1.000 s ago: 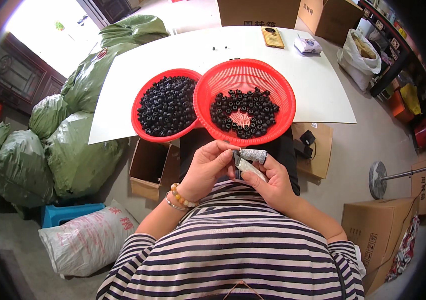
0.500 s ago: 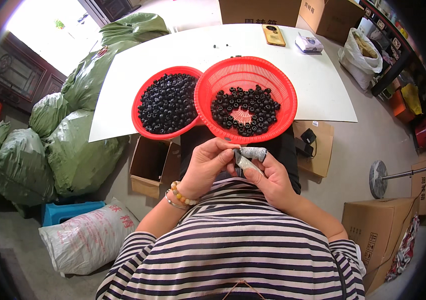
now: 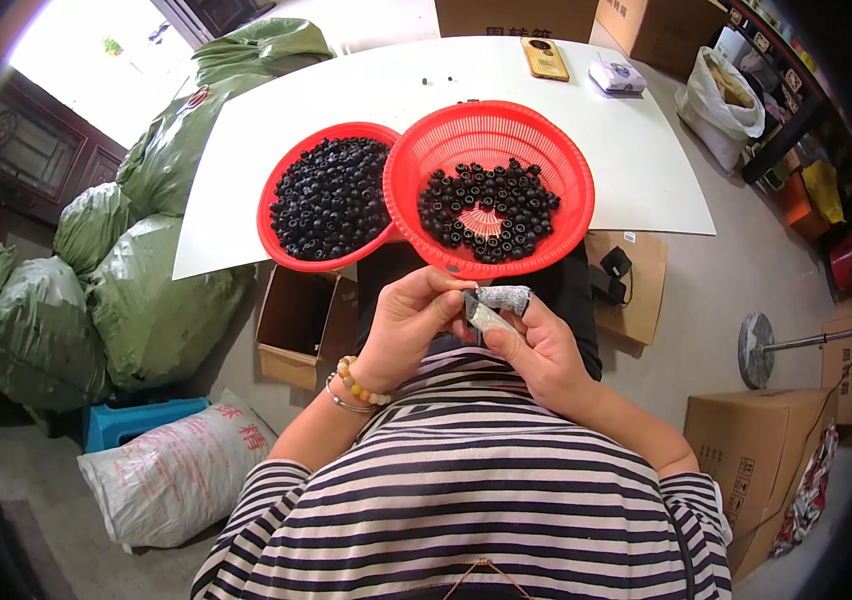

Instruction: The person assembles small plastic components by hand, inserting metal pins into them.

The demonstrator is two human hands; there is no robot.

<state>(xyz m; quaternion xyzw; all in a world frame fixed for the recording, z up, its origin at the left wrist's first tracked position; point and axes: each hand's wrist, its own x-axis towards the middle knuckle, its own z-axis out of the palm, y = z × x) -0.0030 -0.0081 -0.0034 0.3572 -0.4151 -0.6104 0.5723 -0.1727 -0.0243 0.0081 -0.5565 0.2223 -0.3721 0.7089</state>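
My left hand (image 3: pixel 408 325), with a beaded bracelet at its wrist, is closed in a pinch on a small black part (image 3: pixel 470 299). My right hand (image 3: pixel 544 352) comes against it from the other side, its thumb and forefinger bound in greyish-white wrapping (image 3: pixel 502 298) and closed round the same spot. Fingers cover most of the part. Just beyond my hands, a red plastic basket (image 3: pixel 574 180) holds many small black ring-like parts (image 3: pixel 521 205). To its left, a shallower red basket (image 3: pixel 271 232) is filled with similar black pieces (image 3: pixel 331 195).
Both baskets rest at the near edge of a white table (image 3: pixel 276 105). A phone (image 3: pixel 545 60) and a wipes-like packet (image 3: pixel 617 75) lie farther back. Green sacks (image 3: pixel 161 300) crowd the left. Cardboard boxes (image 3: pixel 758 450) stand at the right; an open box (image 3: pixel 296 325) sits below the table.
The table and baskets sit slightly higher in the picture. My hands keep nearly the same pinch, with the right fingers slightly shifted around the small part.
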